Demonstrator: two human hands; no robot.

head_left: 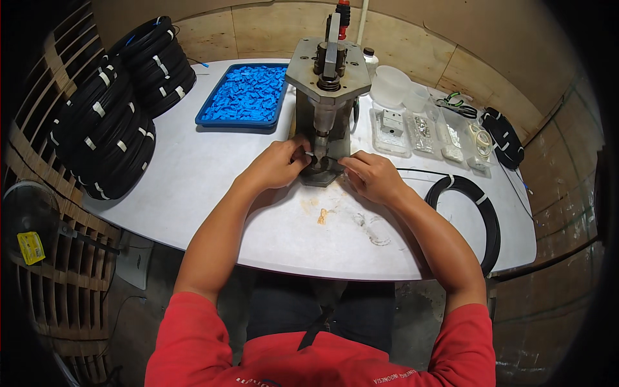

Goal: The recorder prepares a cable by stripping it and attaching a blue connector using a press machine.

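Note:
A metal bench press [327, 80] stands upright in the middle of the table, its ram pointing down at a small die on the base [322, 175]. To the left of the die, my left hand [278, 164] is closed in a pinch around something small, with a pale bit showing at the fingertips; its kind is hidden. On the other side, my right hand [373, 177] pinches a thin black cable [422, 171]. This cable runs out behind my hand to a loose black coil [491, 222] at the right. Both hands' fingertips are close to the die, under the ram.
A blue tray [200, 122] full of small blue pieces sits left of the press. Stacked black cable coils [106, 138] stand at the far left. Clear plastic containers [390, 151] with small parts, a white bottle [370, 59] and green-handled pliers [458, 103] are at the back right.

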